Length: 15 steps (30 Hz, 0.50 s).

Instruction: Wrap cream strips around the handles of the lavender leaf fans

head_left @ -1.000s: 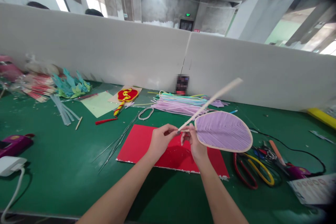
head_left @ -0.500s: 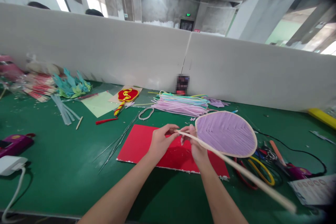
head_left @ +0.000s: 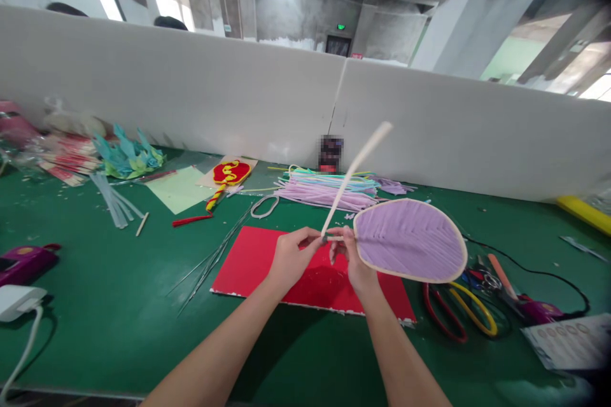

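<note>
Though unclear, strip [head_left: 346,184] in left hand [head_left: 292,257]

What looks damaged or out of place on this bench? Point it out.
The red board in the middle looks worn: its near edge is ragged, with white showing through. Small lavender scraps lie loose on the green tabletop, just nearer than the pipe cleaners. The lavender hand fan shows no obvious damage.

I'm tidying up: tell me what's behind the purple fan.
Showing past the purple fan: red handle, yellow handle, part of the red board, the green table. Whatever it directly covers is hidden.
</note>
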Motion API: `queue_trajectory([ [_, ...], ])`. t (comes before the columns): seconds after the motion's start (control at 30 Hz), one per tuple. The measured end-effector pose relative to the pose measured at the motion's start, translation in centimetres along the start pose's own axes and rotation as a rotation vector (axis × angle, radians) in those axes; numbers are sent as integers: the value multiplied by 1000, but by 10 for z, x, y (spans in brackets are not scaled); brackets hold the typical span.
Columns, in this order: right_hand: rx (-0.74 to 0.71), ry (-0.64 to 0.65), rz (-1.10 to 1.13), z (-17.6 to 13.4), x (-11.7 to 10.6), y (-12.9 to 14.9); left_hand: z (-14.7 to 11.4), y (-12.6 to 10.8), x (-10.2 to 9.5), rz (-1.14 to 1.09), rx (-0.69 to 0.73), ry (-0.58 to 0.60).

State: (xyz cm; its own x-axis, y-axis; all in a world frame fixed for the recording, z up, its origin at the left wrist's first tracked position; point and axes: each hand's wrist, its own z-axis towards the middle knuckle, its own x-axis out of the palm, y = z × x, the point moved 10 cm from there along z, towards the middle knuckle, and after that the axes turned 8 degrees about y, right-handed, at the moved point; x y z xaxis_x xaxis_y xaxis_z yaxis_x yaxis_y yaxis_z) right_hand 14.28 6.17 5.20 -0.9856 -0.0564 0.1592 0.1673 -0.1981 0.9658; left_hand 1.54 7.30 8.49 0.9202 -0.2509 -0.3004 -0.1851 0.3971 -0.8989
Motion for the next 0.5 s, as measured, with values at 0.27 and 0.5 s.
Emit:
queue_trajectory([
  [0.27,38,54,-86,-1,3,6,3,18,7,-254,-129,56],
  [0.5,17,101,-162,-3,7,13,4,23,12,-432,-204,96],
])
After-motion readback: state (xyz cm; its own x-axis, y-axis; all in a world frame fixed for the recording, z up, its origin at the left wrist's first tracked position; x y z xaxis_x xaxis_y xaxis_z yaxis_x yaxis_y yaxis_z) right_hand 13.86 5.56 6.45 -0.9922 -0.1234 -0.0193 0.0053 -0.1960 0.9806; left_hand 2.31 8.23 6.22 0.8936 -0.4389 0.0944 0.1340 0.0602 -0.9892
